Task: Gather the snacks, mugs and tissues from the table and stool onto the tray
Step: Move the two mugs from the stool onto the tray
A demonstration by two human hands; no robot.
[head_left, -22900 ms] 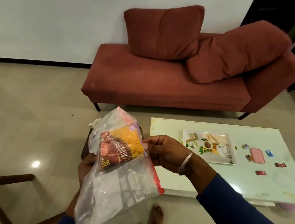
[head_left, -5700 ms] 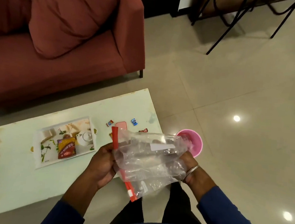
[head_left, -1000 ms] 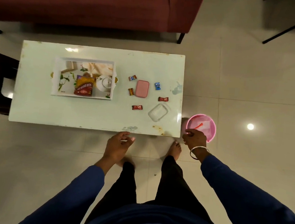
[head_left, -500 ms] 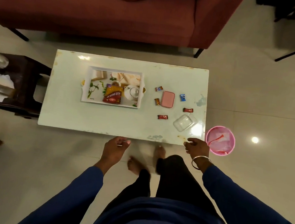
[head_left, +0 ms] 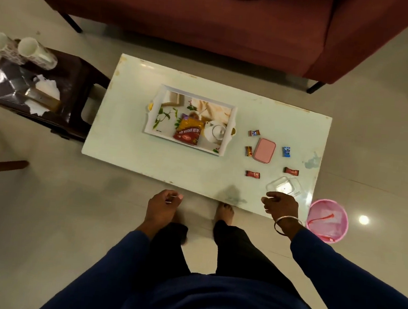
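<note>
Since bagging: zip bag binned, packet (head_left: 188, 133) on tray (head_left: 151, 122); I log both hands (head_left: 162, 206) loosely curled, empty; sweets (head_left: 252, 174), mugs (head_left: 32, 51), tissues (head_left: 48, 87) remain.

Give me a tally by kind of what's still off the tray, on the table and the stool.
Wrapped candies on the table: 5 (first at)
Pink case: 1
Clear container: 1
Mugs on the stool: 2 (first at)
Tissue pile with its box: 1
Total: 10
Already on the tray: 1 snack packet.
</note>
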